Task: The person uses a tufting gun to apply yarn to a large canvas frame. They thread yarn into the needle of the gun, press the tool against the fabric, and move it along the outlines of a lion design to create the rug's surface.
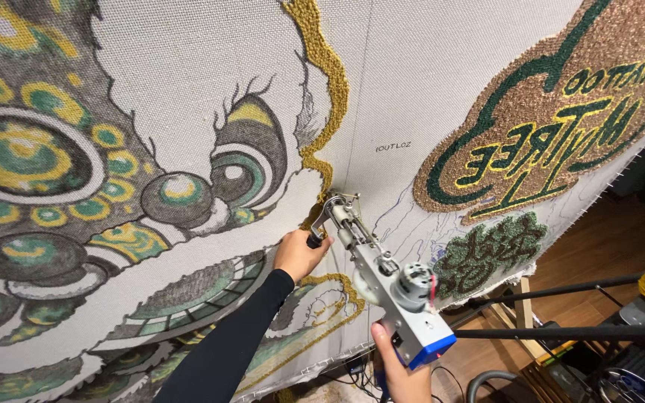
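Two hands are on a tufting gun that is pressed against a stretched backing cloth. The left hand is closed around the black front grip, at about 9 o'clock of the gun's nose; the right hand is wrapped around the rear handle under the blue base, at 6 o'clock of the frame. The needle end is met with the cloth at the foot of a gold yarn line, so the step in hand is judged to be the tufting of that gold outline. A steady push into the cloth and a slow guided travel along the drawn contour are what the next move is judged to call for, with both grips kept firm.

The gun is seen as a grey metal body with a small round motor on top and a wire guide at the nose, tilted from 5 o'clock up to 11 o'clock. On the cloth, a printed lion-like face lies at 9 o'clock, a brown, green and gold tufted emblem at 2 o'clock, and a green tufted patch at 4 o'clock.
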